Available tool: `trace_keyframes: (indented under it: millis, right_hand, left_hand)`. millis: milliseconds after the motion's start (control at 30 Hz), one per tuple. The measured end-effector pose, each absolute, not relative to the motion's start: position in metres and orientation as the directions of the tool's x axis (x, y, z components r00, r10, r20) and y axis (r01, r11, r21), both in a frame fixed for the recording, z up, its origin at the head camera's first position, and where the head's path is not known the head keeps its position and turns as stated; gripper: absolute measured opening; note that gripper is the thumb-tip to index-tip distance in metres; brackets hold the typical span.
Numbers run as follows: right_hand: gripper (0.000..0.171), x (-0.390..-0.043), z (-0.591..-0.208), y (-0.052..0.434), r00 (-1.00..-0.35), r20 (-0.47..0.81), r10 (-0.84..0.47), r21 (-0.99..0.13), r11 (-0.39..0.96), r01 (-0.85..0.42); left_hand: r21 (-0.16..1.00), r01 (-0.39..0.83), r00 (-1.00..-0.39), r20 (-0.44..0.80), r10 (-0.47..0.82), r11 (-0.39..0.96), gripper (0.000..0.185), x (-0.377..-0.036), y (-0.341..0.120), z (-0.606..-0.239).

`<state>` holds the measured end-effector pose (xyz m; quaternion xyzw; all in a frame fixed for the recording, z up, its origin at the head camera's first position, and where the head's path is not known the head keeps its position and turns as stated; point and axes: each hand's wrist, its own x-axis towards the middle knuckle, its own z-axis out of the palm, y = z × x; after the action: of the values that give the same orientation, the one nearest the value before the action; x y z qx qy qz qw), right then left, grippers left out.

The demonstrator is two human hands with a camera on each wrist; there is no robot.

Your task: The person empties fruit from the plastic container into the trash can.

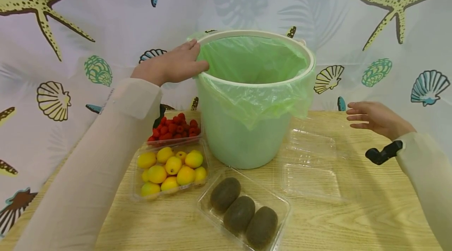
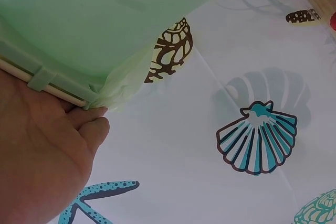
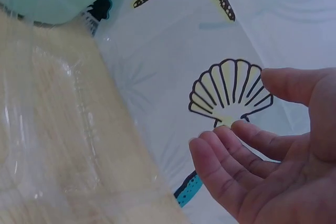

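Note:
My left hand (image 1: 173, 64) rests palm down on the left side of the beige rim (image 1: 247, 85) of a pale green bin (image 1: 243, 133). Its thumb reaches toward the bin's inside, and in the left wrist view its fingertips (image 2: 94, 124) touch the rim beside the liner. A thin green bag (image 1: 254, 102) lines the bin, its edge folded over the rim and hanging loosely at the front. Off to the right, my right hand (image 1: 379, 119) hovers above the table with relaxed, spread fingers (image 3: 215, 166), holding nothing.
Left of the bin stand clear boxes of red raspberries (image 1: 173, 127) and small yellow fruit (image 1: 173, 168). A clear box with three kiwis (image 1: 240, 213) lies in front. A see-through plastic container (image 1: 310, 180) sits right of the bin. Behind hangs a shell-patterned curtain (image 1: 116, 4).

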<state>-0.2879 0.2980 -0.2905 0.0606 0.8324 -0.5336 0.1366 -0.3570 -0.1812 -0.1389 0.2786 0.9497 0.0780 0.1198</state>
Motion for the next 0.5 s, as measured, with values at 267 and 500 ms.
trace_keyframes:
  millis: [267,500]
  right_hand:
    - [0.072,-0.298,-0.273,0.283,-0.964,-0.262,-0.045,-0.891,0.396,0.224]
    - [0.067,-0.304,-0.263,0.268,-0.972,-0.233,-0.033,-0.902,0.381,0.204]
  left_hand:
    - [0.216,0.514,-0.815,-0.18,0.551,0.83,0.075,-0.357,-0.182,-0.14]
    - [0.213,0.518,-0.813,-0.179,0.554,0.828,0.075,-0.357,-0.181,-0.139]
